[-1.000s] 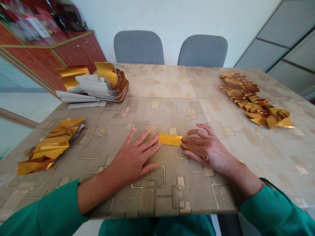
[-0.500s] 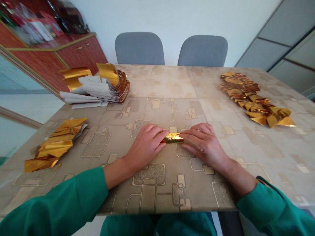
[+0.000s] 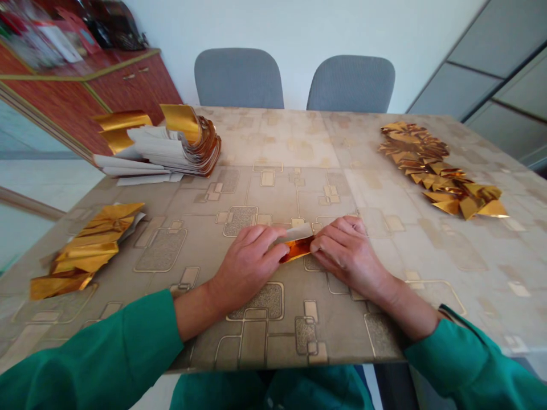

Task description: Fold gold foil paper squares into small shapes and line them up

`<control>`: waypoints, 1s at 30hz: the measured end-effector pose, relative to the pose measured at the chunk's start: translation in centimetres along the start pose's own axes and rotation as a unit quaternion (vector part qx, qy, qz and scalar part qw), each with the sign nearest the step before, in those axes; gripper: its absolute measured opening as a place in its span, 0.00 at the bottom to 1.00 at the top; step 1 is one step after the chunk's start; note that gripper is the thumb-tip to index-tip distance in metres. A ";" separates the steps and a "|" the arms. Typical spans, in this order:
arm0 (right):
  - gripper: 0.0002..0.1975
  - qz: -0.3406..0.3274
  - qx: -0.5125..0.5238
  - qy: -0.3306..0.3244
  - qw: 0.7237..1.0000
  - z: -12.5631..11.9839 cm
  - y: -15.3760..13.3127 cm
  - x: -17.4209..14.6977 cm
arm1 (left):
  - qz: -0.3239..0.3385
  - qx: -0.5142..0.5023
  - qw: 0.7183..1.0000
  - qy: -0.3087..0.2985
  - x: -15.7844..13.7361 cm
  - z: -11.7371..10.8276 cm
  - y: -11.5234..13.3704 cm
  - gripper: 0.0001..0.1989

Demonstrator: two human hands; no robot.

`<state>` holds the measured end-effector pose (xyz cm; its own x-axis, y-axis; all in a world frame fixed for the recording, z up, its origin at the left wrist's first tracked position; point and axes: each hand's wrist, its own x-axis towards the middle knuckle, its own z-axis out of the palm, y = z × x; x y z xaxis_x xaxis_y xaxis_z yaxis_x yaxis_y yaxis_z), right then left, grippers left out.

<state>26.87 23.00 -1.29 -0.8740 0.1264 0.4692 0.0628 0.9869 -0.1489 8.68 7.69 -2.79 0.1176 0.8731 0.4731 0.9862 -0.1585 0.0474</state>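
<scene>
From my head camera, the strip of gold paper sits between my two hands, just above the near half of the table or resting on it; I can't tell which. A second ago it lay flat with its gold face up, my left hand spread wide at one end. Half a second ago it was a narrow, crinkled band. Now a pale flap shows along its far side, and the gold face in front looks a deeper orange.

My left hand has drawn in from that spread: its fingers are bent and pinch the left end of the strip. My right hand has its fingers curled and grips the right end. My fingers cover both ends, so only the middle shows.

The rest lies as it did. Beyond my left hand is a thick stack of paper, gold and white, bent over at its right side. Nearer, on the left, lie crumpled gold sheets. Far to the right, well apart from my hands, runs a row of folded gold pieces. Two grey chairs stand behind the far edge.
</scene>
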 end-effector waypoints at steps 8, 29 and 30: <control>0.07 0.019 0.028 -0.105 0.994 0.2 0.0 -0.3 | -0.030 0.027 0.998 -0.057 -0.1 -0.6 0.2 0.06; 0.10 0.009 -0.011 -0.135 0.991 0.4 -0.3 0.4 | -0.011 0.070 0.997 -0.033 0.3 -0.9 0.7 0.08; 0.10 0.008 -0.006 -0.135 0.991 0.4 -0.4 0.3 | -0.007 0.056 0.998 -0.039 0.3 -0.9 0.8 0.08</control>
<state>26.33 22.63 -1.45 -0.9696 0.1132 0.2170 0.0831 0.9862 -0.1432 9.42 7.46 -1.81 0.1085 0.9086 0.4034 0.9941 -0.0974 -0.0479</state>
